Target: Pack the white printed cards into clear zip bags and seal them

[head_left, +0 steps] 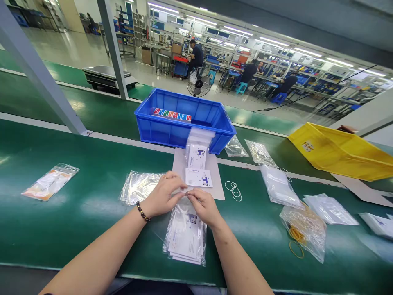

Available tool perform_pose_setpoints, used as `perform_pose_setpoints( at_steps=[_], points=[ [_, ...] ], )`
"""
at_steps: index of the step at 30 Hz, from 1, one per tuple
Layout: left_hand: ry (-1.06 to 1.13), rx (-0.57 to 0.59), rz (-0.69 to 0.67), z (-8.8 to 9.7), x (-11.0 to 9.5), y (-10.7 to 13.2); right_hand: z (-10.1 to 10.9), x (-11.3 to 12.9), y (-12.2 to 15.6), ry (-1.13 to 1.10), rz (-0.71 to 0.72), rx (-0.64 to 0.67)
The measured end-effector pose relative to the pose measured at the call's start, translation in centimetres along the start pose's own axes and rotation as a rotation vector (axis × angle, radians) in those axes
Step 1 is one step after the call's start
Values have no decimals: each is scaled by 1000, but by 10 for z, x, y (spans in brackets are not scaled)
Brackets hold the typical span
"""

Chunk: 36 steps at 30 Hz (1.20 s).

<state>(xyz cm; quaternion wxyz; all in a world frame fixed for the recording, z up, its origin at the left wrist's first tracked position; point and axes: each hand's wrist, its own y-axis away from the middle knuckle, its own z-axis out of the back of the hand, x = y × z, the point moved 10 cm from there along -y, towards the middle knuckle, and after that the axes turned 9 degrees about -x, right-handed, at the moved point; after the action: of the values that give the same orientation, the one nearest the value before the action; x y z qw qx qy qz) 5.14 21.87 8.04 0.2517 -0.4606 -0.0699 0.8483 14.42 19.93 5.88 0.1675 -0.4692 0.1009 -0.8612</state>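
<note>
Both hands meet at the top end of a clear plastic bag [184, 239] that holds a white printed leaflet, lying on several similar bags. My left hand [166, 194], with a beaded bracelet at its wrist, pinches the bag's edge between thumb and fingers. Opposite it, my right hand [203, 206] grips the same edge, fingertips close to the left ones. Just beyond lies a white printed leaflet [198, 178] on a pale board [217, 180], with more bagged leaflets [196, 157] behind it. Flat clear bags [138, 188] lie beside my left hand.
A blue bin [184, 133] stands behind the leaflets. White rubber bands [235, 191] lie to the right, then stacked bags [279, 186] and a bag of yellow rubber bands [302, 229]. A yellow bin [337, 151] sits far right; a clear pouch [50, 182] lies left.
</note>
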Motion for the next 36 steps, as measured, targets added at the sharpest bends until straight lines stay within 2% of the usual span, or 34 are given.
perform_pose_setpoints(
  at_steps=[2, 4, 5, 6, 8, 11, 13, 15, 17, 20, 23, 25, 27, 30, 33, 36],
  points=[
    [-84, 169, -11, -12, 0, 4, -5, -8, 2, -91, -91, 143],
    [-157, 230, 70, -14, 12, 5, -8, -14, 5, -132, -125, 257],
    [-169, 234, 110, -14, 17, 5, -5, -17, 4, -135, -118, 260],
    [-157, 245, 140, -14, 21, 6, 0, -22, 1, -117, -103, 214],
    [-86, 289, 179, -19, 25, 8, 21, -37, -8, 16, -90, 2],
    [25, 365, 220, -31, 26, 13, 52, -70, -12, 376, -181, -327],
    [84, 398, 245, -38, 27, 15, 62, -91, -11, 541, -281, -420],
    [138, 419, 269, -44, 28, 17, 69, -108, -9, 594, -358, -476],
    [174, 430, 294, -49, 30, 19, 77, -116, -8, 551, -371, -542],
    [179, 440, 328, -55, 33, 22, 89, -117, -4, 375, -364, -657],
    [201, 435, 340, -60, 33, 23, 99, -119, 2, 57, -437, -754],
    [227, 404, 339, -60, 33, 21, 98, -116, 4, -194, -471, -772],
    [247, 355, 343, -57, 35, 17, 91, -109, 2, -368, -486, -718],
    [295, 287, 385, -53, 42, 14, 73, -96, -2, -456, -508, -529],
    [351, 238, 426, -52, 47, 14, 49, -79, -4, -445, -508, -269],
    [382, 155, 406, -48, 46, 12, 23, -54, -4, -381, -400, 34]
  ],
)
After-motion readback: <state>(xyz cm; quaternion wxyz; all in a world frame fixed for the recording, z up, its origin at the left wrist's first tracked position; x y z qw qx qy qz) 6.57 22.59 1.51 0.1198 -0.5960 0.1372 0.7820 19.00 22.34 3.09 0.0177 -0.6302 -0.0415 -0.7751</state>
